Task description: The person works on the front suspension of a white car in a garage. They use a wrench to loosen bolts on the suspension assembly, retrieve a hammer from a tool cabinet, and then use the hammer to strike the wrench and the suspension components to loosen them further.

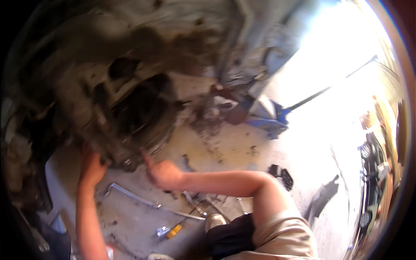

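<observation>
Pretty sure this is a car repair spot, some kind of garage — grimy vehicle metalwork [104,39] fills the top of the view, there's a blue floor jack [268,123] with its long handle [310,99], and a long metal tool [134,196] plus a yellow-handled one [174,231] lie on the stained pale floor [303,147]. Another car [371,186] sits off right — can't tell if it's home or pro.

Grimy vehicle assembly [145,113] — dark, rounded, tilted — just beside bodywork [99,32].

Scattered tools [174,231] on pale floor [136,226]
</observation>
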Available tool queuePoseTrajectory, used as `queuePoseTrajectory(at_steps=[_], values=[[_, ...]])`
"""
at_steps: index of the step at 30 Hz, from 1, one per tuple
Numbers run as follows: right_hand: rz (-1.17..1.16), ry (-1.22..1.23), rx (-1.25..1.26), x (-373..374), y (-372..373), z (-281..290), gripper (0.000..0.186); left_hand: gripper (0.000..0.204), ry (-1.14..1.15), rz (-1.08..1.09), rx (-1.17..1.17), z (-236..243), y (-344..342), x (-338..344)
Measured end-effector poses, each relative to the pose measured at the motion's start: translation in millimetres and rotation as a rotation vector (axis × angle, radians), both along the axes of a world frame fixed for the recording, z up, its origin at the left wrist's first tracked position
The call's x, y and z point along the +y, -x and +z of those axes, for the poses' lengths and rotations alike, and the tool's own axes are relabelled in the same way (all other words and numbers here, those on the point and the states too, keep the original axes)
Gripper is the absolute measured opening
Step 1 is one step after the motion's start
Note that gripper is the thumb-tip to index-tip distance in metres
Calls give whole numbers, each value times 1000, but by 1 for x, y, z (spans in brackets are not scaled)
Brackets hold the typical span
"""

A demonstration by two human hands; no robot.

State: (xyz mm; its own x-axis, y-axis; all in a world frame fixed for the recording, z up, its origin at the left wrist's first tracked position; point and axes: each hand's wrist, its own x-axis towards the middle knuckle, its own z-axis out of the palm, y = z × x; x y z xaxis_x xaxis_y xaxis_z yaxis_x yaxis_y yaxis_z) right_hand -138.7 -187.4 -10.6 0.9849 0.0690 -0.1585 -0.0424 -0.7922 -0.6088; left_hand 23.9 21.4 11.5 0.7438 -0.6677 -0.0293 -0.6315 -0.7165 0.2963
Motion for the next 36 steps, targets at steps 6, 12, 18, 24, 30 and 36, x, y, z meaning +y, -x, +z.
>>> queuePoseTrajectory(at_steps=[6,12,18,24,30,36], values=[[-143,-48,-72,14,-29,-86,85,65,183,-56,-151,-37,-17,13],[-132,-97,-120,18,-23,-72,89,75,232,-79,-155,-36,-20,18],[-271,-111,-16,-4,-19,-68,87,81,235,-67,-187,-46,-18,10],[-195,-156,-128,-25,7,-31,53,64,13,105,381,6,4,-14],[-168,-544,200,-39,-3,20,26,41,37,0,-134,-18,-1,-11],[-109,-356,303,-40,-29,86,27,44,85,-24,-145,-12,-3,2]])
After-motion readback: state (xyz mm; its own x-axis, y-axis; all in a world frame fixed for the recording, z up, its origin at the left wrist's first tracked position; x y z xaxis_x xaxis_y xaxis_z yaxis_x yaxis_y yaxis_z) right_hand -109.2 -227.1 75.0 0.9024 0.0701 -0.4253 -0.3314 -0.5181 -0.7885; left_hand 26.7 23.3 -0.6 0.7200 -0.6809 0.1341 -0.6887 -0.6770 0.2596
